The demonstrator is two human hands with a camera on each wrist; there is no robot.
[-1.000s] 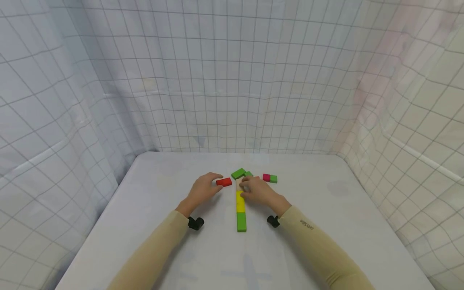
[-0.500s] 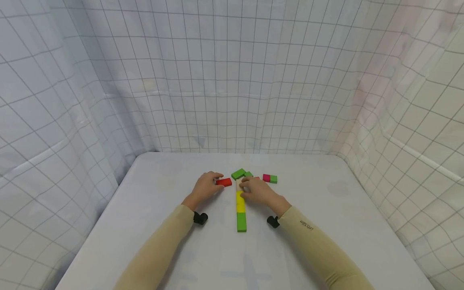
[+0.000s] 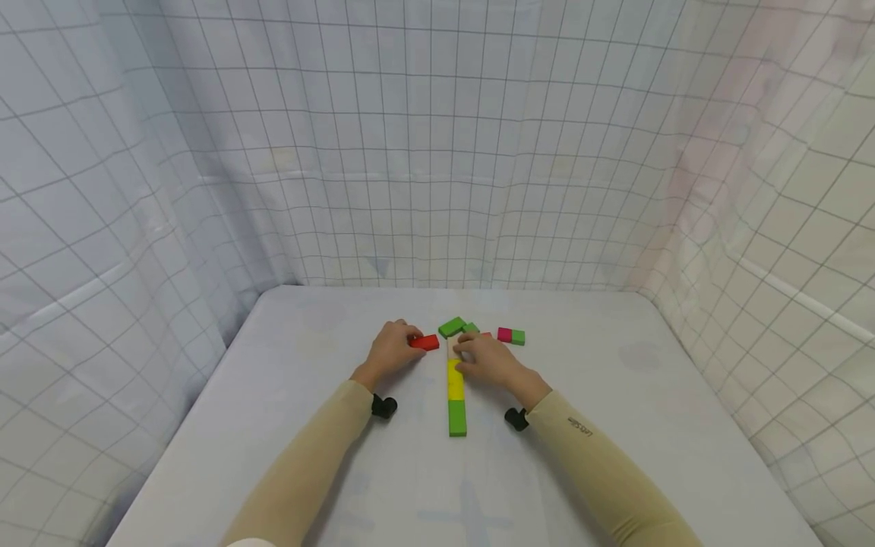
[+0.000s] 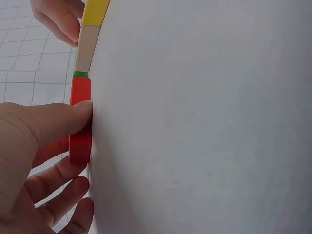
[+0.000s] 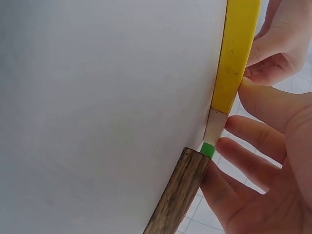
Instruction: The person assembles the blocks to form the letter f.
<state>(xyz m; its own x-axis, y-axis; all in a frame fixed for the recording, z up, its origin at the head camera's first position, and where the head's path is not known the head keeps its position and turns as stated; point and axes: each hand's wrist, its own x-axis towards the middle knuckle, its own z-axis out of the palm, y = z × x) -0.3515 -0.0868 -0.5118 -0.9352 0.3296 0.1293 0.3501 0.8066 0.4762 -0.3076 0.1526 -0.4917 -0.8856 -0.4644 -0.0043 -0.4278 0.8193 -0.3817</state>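
Left hand (image 3: 393,351): grip pinching red block (image 3: 428,343), thumb on near side, fingers behind. Red block lies on the tabletop (image 3: 581,456), near the far end of the row, small gap between. Right hand (image 3: 491,361): grip spread, fingers loosely bent, touching the row's side at yellow piece (image 3: 456,380) and pale block (image 3: 452,346). Green block (image 3: 457,418) at the row's near end. Wood-grain block (image 5: 178,190) by the right fingers in right wrist view. Beyond the row, tilted green block (image 3: 452,327); off to the right, magenta block (image 3: 504,334) touching a small green block (image 3: 518,337).

Tabletop white, rounded far corners, faint bluish cross-shaped mark toward the near side, soft shadows under both forearms. Sleeves (image 3: 307,463) tan, lettering on the right one. White cloth walls (image 3: 437,152), dark grid lines, on left, back and right; wrinkled, lines wavy, horizontal crease across the back, pinkish patch upper right.
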